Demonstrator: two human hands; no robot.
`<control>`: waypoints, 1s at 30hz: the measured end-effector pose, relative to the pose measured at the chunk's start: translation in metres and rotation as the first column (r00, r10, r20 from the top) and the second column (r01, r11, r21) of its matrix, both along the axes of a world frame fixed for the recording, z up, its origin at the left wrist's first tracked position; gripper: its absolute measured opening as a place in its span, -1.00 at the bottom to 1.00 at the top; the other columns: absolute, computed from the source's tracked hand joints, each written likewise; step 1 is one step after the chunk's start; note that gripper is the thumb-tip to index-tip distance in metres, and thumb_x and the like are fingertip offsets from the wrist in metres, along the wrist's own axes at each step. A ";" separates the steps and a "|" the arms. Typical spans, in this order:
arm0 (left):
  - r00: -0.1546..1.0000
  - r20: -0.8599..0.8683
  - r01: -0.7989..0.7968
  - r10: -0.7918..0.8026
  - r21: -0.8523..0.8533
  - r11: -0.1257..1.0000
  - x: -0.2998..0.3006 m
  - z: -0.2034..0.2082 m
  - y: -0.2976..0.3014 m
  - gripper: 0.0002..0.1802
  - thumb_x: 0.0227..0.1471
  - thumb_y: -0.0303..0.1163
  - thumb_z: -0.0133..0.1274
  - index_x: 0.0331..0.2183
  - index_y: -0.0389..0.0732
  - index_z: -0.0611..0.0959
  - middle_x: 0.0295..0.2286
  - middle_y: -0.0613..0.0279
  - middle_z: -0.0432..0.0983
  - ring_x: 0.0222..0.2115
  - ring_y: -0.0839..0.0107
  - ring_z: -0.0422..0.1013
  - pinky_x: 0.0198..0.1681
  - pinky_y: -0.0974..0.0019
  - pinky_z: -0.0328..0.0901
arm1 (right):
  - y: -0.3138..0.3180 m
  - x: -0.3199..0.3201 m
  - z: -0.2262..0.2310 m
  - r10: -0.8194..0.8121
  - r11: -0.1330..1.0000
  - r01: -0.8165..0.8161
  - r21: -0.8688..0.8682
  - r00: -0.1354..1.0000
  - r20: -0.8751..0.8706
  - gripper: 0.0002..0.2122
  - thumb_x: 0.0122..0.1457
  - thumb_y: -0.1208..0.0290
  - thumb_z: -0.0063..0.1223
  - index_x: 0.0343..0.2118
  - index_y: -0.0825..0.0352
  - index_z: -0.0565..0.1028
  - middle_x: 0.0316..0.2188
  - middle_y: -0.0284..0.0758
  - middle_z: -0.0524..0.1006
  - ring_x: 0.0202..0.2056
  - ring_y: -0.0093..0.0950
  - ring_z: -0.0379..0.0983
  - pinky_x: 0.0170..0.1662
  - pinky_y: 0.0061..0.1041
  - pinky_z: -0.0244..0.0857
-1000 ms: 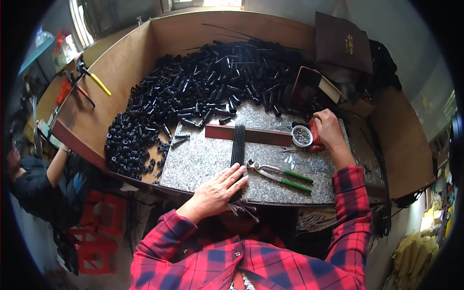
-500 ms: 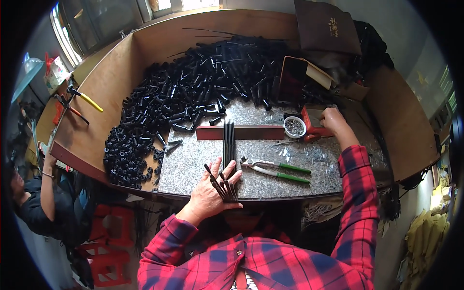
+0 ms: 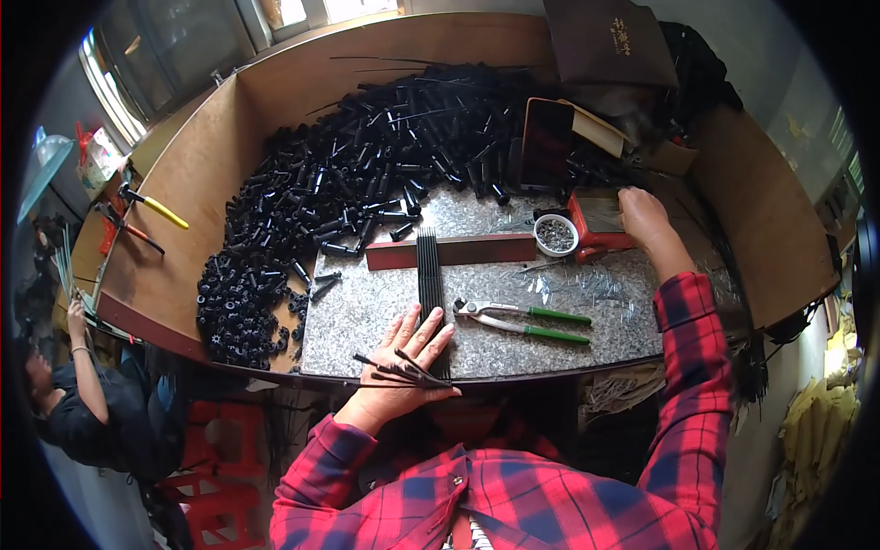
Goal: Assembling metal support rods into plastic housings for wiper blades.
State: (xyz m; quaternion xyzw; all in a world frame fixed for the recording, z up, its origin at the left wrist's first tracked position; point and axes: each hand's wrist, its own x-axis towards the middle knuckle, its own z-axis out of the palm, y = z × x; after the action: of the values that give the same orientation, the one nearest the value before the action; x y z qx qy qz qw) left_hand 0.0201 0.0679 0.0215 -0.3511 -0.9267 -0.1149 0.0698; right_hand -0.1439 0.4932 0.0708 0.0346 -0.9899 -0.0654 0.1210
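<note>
My left hand [image 3: 403, 344] lies flat with fingers stretched out over a tight row of thin black rods [image 3: 428, 286]. Several of their dark ends fan across the back of that hand. The row crosses a dark red bar [image 3: 486, 250] on a speckled stone slab [image 3: 367, 312]. At the right, my right hand [image 3: 645, 220] has its fingers curled together beside a red holder [image 3: 600, 240]; what they grip, if anything, is hidden. A white cup [image 3: 555, 238] of small metal bits stands left of the holder. Green-handled pincers [image 3: 527, 323] rest right of the rods.
Black plastic tubes [image 3: 367, 174] and small caps [image 3: 238, 312] are heaped across the back and left. A phone [image 3: 547, 147] leans behind the cup. Wooden walls [image 3: 202, 156] ring the bench, with yellow-handled pliers [image 3: 156, 209] on the left. Another person [image 3: 96, 403] works beyond.
The rod ends over my left hand have swung down to the left, and its fingers lie straighter. My right hand has shifted slightly beside the red holder. The whole view has moved a little.
</note>
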 end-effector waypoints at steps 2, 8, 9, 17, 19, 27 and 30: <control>1.000 0.001 0.016 -0.016 0.033 0.999 -0.001 0.001 0.001 0.01 -0.31 0.24 0.20 0.10 -0.17 0.35 0.17 0.01 0.11 0.22 -0.07 -0.05 0.23 -0.06 -0.09 | -0.003 0.002 0.002 0.014 1.000 -0.014 -0.005 0.998 -0.064 -0.91 -0.05 0.55 0.02 -0.43 0.36 0.47 -0.38 -0.08 0.49 -0.25 -0.10 0.46 -0.20 -0.20 0.36; 1.000 0.021 0.007 -0.008 0.020 1.000 -0.001 0.003 0.001 0.00 -0.27 0.21 0.19 0.13 -0.14 0.32 0.17 0.04 0.10 0.21 -0.08 -0.04 0.21 -0.08 -0.06 | -0.095 0.008 0.013 0.324 0.903 -0.358 -0.236 0.930 -0.170 -0.88 -0.01 0.59 -0.08 -0.39 0.29 0.45 -0.38 -0.17 0.44 -0.29 -0.15 0.44 -0.23 -0.26 0.36; 1.000 0.020 0.009 -0.009 0.013 1.000 -0.001 0.003 0.001 0.00 -0.27 0.21 0.19 0.13 -0.14 0.32 0.17 0.04 0.10 0.21 -0.08 -0.04 0.21 -0.08 -0.06 | -0.113 0.006 0.006 0.403 0.874 -0.435 -0.217 0.898 -0.176 -0.84 -0.01 0.59 -0.10 -0.35 0.27 0.47 -0.39 -0.19 0.43 -0.29 -0.18 0.45 -0.23 -0.29 0.37; 0.999 0.051 -0.009 0.007 0.047 0.999 0.000 0.002 0.003 0.05 -0.33 0.18 0.26 0.14 -0.15 0.30 0.18 0.04 0.10 0.22 -0.09 -0.08 0.23 -0.07 -0.09 | -0.191 0.005 -0.026 0.697 0.702 -0.711 -0.047 0.699 -0.161 -0.77 0.04 0.49 -0.09 -0.22 0.22 0.49 -0.36 -0.25 0.46 -0.26 -0.34 0.47 -0.25 -0.43 0.40; 0.999 0.048 0.002 -0.004 0.051 0.999 -0.001 0.001 0.004 0.04 -0.33 0.18 0.26 0.13 -0.16 0.31 0.17 0.03 0.11 0.22 -0.10 -0.06 0.23 -0.07 -0.08 | -0.198 0.003 -0.029 0.707 0.702 -0.712 0.007 0.695 -0.128 -0.71 0.06 0.48 -0.10 -0.13 0.21 0.49 -0.38 -0.27 0.45 -0.29 -0.39 0.46 -0.26 -0.47 0.40; 0.999 0.046 -0.007 0.005 0.052 0.999 0.000 0.004 0.002 0.03 -0.32 0.18 0.25 0.12 -0.18 0.33 0.17 0.01 0.12 0.21 -0.11 -0.05 0.22 -0.07 -0.07 | -0.205 0.000 -0.031 0.702 0.707 -0.707 0.013 0.700 -0.131 -0.70 0.05 0.46 -0.08 -0.12 0.22 0.49 -0.37 -0.26 0.47 -0.29 -0.37 0.47 -0.30 -0.46 0.41; 0.999 0.051 -0.007 0.005 0.053 0.999 0.000 0.004 0.002 0.03 -0.32 0.18 0.25 0.12 -0.19 0.33 0.17 0.02 0.12 0.21 -0.11 -0.05 0.22 -0.07 -0.06 | -0.206 0.001 -0.029 0.691 0.720 -0.694 0.004 0.715 -0.103 -0.69 0.04 0.47 -0.07 -0.11 0.22 0.49 -0.36 -0.25 0.47 -0.27 -0.37 0.47 -0.29 -0.47 0.41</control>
State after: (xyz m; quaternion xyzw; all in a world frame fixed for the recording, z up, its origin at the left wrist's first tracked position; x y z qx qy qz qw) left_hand 0.0202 0.0699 0.0259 -0.3433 -0.9258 -0.1482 0.0557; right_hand -0.1432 0.2872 0.0421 0.3970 -0.8989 0.0003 0.1852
